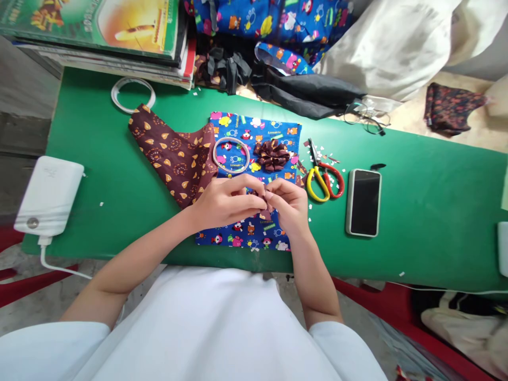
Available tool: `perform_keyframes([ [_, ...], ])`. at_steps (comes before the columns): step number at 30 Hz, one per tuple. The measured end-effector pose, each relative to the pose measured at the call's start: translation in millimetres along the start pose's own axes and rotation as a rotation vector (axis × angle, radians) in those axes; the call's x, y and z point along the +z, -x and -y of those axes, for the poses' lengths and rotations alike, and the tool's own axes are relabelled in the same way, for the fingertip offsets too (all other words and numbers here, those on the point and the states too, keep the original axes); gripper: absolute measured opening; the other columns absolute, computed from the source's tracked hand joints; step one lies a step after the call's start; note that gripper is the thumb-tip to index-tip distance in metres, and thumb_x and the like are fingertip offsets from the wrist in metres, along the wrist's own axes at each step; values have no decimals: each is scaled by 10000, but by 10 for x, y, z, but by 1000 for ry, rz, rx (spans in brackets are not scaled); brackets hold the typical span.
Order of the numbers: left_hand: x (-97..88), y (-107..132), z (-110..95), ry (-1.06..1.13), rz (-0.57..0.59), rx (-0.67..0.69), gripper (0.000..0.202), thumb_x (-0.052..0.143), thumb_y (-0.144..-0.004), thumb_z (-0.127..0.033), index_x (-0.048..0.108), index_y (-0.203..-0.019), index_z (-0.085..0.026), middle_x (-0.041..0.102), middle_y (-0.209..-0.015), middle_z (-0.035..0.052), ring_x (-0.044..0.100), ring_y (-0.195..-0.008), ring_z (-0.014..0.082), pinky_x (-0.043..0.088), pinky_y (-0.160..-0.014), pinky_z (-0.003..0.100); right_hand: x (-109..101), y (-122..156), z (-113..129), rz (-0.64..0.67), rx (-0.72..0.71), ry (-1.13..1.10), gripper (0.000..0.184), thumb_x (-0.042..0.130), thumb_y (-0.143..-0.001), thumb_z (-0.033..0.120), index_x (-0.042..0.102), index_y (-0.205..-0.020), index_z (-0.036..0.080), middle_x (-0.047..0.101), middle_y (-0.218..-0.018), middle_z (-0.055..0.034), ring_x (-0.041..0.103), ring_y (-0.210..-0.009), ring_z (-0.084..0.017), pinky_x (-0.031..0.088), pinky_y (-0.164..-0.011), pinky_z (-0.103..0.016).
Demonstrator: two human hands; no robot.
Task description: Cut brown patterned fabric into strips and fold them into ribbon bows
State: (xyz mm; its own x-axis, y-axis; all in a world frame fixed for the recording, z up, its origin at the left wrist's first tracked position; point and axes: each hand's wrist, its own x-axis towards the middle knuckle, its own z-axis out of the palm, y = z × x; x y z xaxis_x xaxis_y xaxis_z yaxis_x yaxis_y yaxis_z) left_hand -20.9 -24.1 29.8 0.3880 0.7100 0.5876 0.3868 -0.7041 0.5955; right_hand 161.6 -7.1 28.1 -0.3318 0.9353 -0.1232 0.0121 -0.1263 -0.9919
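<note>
My left hand point(228, 201) and my right hand point(288, 203) meet over a blue cartoon-print cloth point(246, 235) on the green table point(416, 233). Both pinch a small piece of brown patterned fabric point(262, 203) between their fingertips. Just beyond the hands lie a roll of clear tape point(231, 154) and a brown fabric flower point(272, 154) on the blue cloth. A larger brown patterned cloth point(170, 156) spreads to the left.
Scissors with yellow and red handles point(323, 177) and a dark phone point(363, 201) lie to the right. A white power bank point(50, 196) sits at the left edge. Books point(99, 32), cloth piles, glasses point(367, 119) and a white ring point(133, 95) line the back.
</note>
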Motion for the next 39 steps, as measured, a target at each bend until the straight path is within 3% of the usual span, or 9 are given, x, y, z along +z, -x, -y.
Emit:
perform_keyframes([
  [6, -14, -59, -47, 201, 18, -63, 93, 566, -888, -224, 656, -879, -204, 722, -885, 29, 665, -804, 82, 499, -682, 165, 8, -4, -12, -45, 1, 61, 213, 672, -759, 398, 582, -718, 209, 529, -563, 46, 447, -440, -73, 353, -424, -218],
  [11, -2, -93, -76, 228, -54, -308, 93, 637, -836, -258, 673, -803, -178, 703, -740, 0, 536, -526, 50, 416, -516, 168, 35, -15, 1, -79, -23, 70, 213, 701, -746, 407, 617, -748, 211, 544, -563, 43, 445, -434, -69, 365, -426, -220],
  [17, 18, -99, -79, 219, -67, -514, 92, 662, -806, -261, 672, -775, -175, 648, -670, -33, 455, -498, 45, 379, -513, 180, 37, -5, 10, -100, -53, 86, 149, 695, -755, 347, 645, -765, 207, 546, -544, 44, 460, -440, -71, 359, -430, -218],
  [24, 36, -86, -51, 266, -75, -527, 80, 647, -807, -246, 643, -786, -169, 613, -834, 8, 471, -578, 56, 380, -534, 194, 49, 7, 5, -115, -81, 89, 104, 694, -764, 309, 656, -769, 212, 550, -548, 48, 456, -436, -66, 349, -427, -216],
  [32, 44, -93, -60, 260, -41, -603, 125, 662, -797, -255, 609, -736, -159, 569, -719, -18, 470, -567, 62, 366, -527, 195, 46, 6, -21, -125, -83, 155, 177, 692, -764, 376, 658, -781, 203, 556, -560, 41, 462, -446, -68, 362, -422, -209],
  [39, 45, -99, -61, 287, -14, -654, 148, 654, -797, -275, 604, -723, -157, 557, -703, -21, 456, -556, 62, 364, -524, 199, 39, 12, -46, -131, -109, 188, 127, 673, -776, 329, 660, -787, 203, 547, -537, 48, 459, -439, -67, 364, -419, -205],
])
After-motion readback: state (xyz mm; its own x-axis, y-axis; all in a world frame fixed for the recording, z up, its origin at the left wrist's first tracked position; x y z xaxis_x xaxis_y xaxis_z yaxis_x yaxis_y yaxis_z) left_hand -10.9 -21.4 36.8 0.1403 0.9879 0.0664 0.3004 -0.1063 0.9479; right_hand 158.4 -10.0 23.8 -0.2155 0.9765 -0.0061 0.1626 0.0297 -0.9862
